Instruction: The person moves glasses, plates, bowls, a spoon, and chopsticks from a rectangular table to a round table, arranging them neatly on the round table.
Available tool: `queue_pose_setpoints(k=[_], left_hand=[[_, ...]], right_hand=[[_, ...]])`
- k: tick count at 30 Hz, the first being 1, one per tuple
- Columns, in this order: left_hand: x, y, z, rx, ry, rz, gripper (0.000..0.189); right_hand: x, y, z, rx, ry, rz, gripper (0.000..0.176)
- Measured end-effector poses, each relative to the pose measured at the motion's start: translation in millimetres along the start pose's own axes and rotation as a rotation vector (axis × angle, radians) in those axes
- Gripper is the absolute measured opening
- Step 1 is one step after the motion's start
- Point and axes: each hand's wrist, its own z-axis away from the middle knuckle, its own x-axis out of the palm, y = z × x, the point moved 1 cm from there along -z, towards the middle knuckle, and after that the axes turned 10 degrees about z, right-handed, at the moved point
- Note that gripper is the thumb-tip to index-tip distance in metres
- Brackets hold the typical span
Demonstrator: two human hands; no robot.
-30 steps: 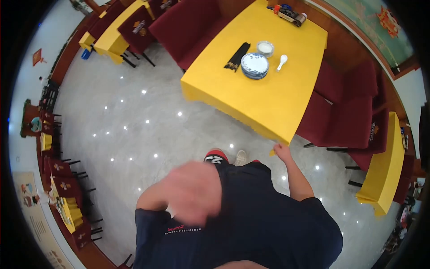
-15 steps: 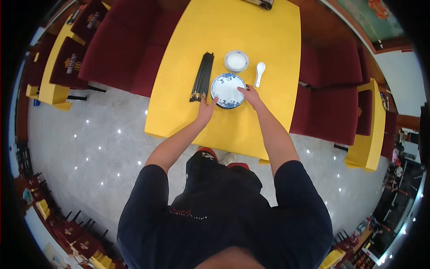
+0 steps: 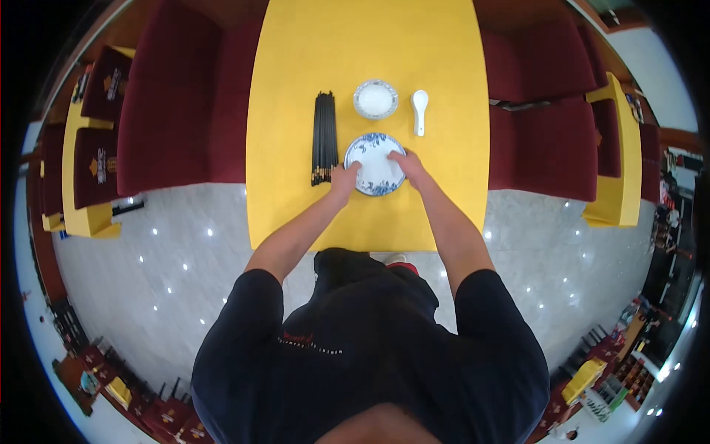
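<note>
A white plate with blue flowers [image 3: 376, 175] lies near the front half of the yellow table, between my hands. My left hand [image 3: 343, 180] grips its left rim, thumb over the top. On the opposite rim, my right hand [image 3: 411, 169] holds on in the same way, with its fingers partly hidden at the side. Just left of my left hand is a bundle of black chopsticks [image 3: 324, 140], their gold-banded ends towards me. Beyond the plate sits a white bowl with a patterned rim [image 3: 376, 100], and right of it lies a white spoon [image 3: 420, 111].
The yellow table [image 3: 296, 59] reaches from my body to the top of the view. Dark red bench seats flank it, one on the left [image 3: 174, 103] and another on the right [image 3: 543, 148]. Grey tiled floor [image 3: 177, 251] shows on both sides of me.
My view has turned, so the table now stands straight ahead. Both hands stay at the plate's sides, with the left thumb now further over the rim. The chopsticks, bowl and spoon keep their arrangement.
</note>
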Motion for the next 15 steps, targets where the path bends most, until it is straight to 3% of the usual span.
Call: queue_pose_setpoints(k=[3, 7, 8, 10, 12, 14, 15], left_hand=[[4.2, 1.6, 37.3, 0.049, -0.083, -0.128, 0.051], [32.6, 3.8, 87.1, 0.089, -0.272, -0.299, 0.052], [12.7, 27.2, 56.4, 0.099, -0.348, -0.29, 0.052], [40.2, 5.6, 87.9, 0.113, -0.399, -0.43, 0.051], [65.9, -21.1, 102.0, 0.246, -0.534, -0.539, 0.05], [93.6, -46.8, 136.7, 0.178, -0.686, -0.527, 0.048], [97.0, -32.9, 151.9, 0.127, -0.741, -0.546, 0.047]], right_hand=[[1.2, 32.8, 45.6, 0.115, 0.046, -0.186, 0.05], [-18.3, 83.6, 109.7, 0.007, 0.251, -0.358, 0.051], [7.2, 70.1, 80.4, -0.056, 0.301, -0.368, 0.051], [-8.2, 96.8, 140.2, -0.042, 0.363, -0.492, 0.053], [-20.4, 125.0, 185.4, -0.029, 0.515, -0.598, 0.055], [-26.2, 171.9, 227.6, 0.001, 0.64, -0.658, 0.056], [-9.9, 176.9, 231.9, -0.002, 0.736, -0.727, 0.056]])
